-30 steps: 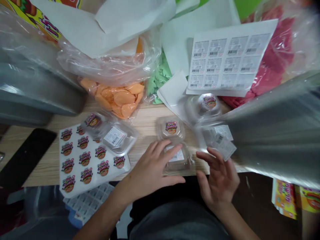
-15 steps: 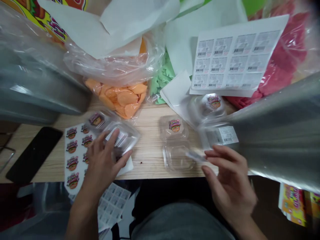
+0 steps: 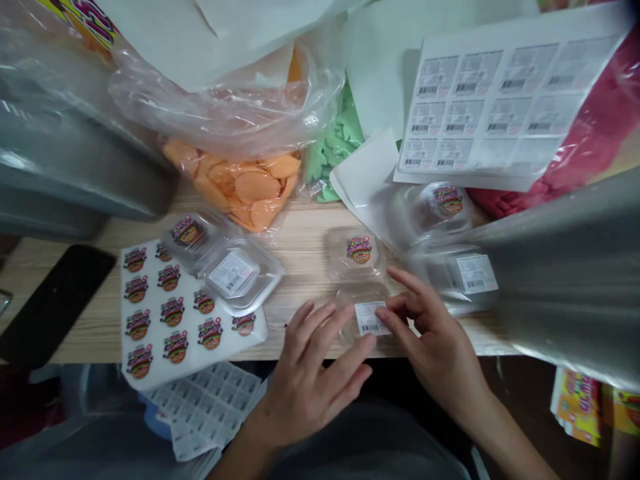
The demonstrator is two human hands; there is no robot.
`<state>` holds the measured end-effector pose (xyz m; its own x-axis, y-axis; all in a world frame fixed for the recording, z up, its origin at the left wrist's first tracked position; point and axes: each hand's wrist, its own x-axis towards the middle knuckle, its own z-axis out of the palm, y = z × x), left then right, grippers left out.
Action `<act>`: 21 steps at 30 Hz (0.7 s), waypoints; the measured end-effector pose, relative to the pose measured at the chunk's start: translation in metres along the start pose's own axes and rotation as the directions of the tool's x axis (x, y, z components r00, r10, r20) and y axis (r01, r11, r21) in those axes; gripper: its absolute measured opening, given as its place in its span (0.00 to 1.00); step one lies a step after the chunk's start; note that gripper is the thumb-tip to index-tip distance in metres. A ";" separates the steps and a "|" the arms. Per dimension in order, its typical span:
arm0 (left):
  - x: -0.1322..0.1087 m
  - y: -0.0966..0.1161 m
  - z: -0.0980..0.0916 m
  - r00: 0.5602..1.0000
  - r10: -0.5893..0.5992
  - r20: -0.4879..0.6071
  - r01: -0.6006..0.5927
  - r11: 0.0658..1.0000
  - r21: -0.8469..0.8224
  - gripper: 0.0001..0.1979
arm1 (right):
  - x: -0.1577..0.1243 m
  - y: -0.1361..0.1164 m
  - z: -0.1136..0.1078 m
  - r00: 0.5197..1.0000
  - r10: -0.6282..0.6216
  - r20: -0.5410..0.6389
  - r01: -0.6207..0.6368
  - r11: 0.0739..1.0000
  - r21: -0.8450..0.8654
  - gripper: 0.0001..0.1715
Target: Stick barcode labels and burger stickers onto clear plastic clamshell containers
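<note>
Two hands at one clear box [image 3: 345, 268], opened out near the bench [image 3: 306, 257] edge.
Right hand [image 3: 435, 337]: grip pinched on the barcode label [image 3: 369, 319], over the box's near half. Left hand [image 3: 317, 380]: fingers apart at the box's near-left corner. Left of the box, a strip of wood runs to labelled boxes [image 3: 266, 275]; right of it, other boxes [image 3: 445, 270] and a silver bag [image 3: 575, 287] sit close.
</note>
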<state>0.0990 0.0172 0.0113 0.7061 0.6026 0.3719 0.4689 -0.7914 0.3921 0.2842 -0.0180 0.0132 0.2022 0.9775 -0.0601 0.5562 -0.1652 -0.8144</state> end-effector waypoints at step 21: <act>0.053 -0.033 -0.025 0.966 -0.195 0.171 0.257 0.809 -0.528 0.22 | -0.047 0.031 0.031 0.945 -0.285 -0.164 0.202 0.897 -0.394 0.36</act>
<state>0.1075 0.0777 0.0390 0.6814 0.7187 0.1384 0.2808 -0.4312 0.8574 0.2672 -0.0651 -0.0270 0.1646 0.9489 0.2694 0.8570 -0.0023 -0.5154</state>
